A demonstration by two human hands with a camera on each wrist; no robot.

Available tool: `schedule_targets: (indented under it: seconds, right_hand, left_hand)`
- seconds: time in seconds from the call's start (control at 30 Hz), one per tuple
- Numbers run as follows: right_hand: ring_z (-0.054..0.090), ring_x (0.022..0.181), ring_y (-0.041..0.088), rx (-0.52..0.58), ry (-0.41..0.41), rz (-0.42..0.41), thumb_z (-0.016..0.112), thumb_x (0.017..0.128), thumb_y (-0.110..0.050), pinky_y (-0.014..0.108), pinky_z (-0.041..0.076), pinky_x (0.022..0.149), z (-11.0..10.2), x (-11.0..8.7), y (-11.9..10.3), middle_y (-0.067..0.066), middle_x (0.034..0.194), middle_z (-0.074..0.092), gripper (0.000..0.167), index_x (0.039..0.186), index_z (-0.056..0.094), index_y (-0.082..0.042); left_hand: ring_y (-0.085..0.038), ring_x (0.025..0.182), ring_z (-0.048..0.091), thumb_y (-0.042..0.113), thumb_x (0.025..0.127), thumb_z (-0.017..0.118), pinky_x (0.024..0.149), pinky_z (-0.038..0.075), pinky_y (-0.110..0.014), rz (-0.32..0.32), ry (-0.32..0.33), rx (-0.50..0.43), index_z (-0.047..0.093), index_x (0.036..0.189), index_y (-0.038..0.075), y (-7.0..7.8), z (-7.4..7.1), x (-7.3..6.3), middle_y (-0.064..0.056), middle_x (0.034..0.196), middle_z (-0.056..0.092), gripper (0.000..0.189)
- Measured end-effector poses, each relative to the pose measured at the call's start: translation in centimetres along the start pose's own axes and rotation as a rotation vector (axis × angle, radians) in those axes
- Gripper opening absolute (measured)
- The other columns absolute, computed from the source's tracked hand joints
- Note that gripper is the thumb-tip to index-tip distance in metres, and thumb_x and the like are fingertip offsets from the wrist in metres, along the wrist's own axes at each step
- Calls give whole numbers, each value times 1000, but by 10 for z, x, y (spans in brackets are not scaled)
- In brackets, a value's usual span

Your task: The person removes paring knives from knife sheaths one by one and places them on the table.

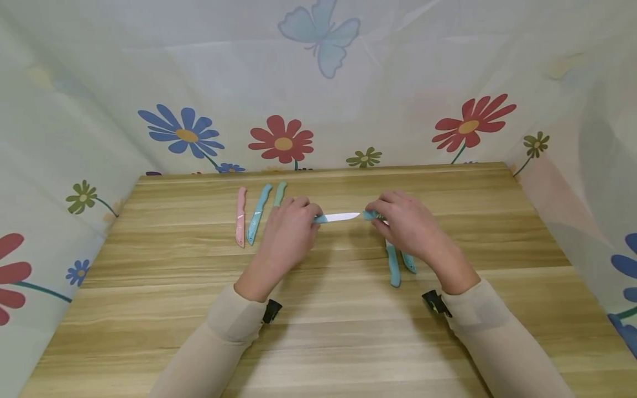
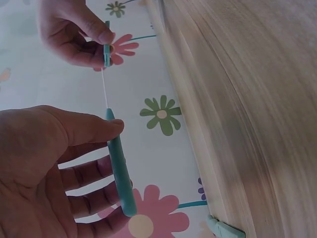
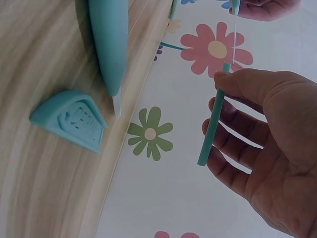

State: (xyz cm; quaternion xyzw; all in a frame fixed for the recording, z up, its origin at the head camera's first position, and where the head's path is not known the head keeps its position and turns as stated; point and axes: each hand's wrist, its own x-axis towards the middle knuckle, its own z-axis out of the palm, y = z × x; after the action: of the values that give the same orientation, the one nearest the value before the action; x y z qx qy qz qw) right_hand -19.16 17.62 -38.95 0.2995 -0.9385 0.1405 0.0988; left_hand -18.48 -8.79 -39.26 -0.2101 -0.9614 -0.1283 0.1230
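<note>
Turquoise knife [image 1: 342,217] over the bench [image 1: 348,337], in the left hand's grip [image 1: 292,225], pointing to 3 o'clock; the right hand's grip [image 1: 409,222] pinches one sheath [image 1: 369,215]. Sheathing, likely; next calls for alignment. From it, 9 o'clock: one pink knife [image 1: 241,215], one blue knife [image 1: 259,214], one green knife [image 1: 281,193]; towards 5, one bare knife [image 1: 393,268], one loose sheath [image 1: 409,263].

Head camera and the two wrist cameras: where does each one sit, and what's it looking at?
Head: on the person's head, facing forward and down at the table; both sleeves, left hand and right hand show.
Left wrist: on that wrist, facing the left hand holding a knife; the right hand shows at the top.
Right wrist: on that wrist, facing the right hand holding a blade cover; part of the left hand shows top right.
Both wrist views share the knife, blade cover and flowered backdrop.
</note>
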Motion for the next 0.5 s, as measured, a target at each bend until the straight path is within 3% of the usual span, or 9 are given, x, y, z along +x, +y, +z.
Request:
schedule_targets:
  seconds: [0.27, 0.5]
  right_hand:
    - [66, 111, 34, 0, -48, 65, 76, 98, -11, 50, 56, 93, -3, 2, -1, 13, 118, 71, 28, 124, 74, -3]
    - [68, 105, 31, 21, -79, 161, 77, 97, -11, 48, 58, 87, -8, 2, 0, 12, 117, 71, 28, 124, 73, -3]
  left_hand:
    - [-26, 89, 63, 14, 96, 80, 70, 59, -43, -32, -1, -13, 80, 106, 10, -1, 1, 0, -4, 100, 69, 11]
    - [-26, 87, 63, 13, 95, 80, 69, 58, -42, -51, 0, -20, 79, 104, 9, 1, -2, 2, -5, 99, 70, 10]
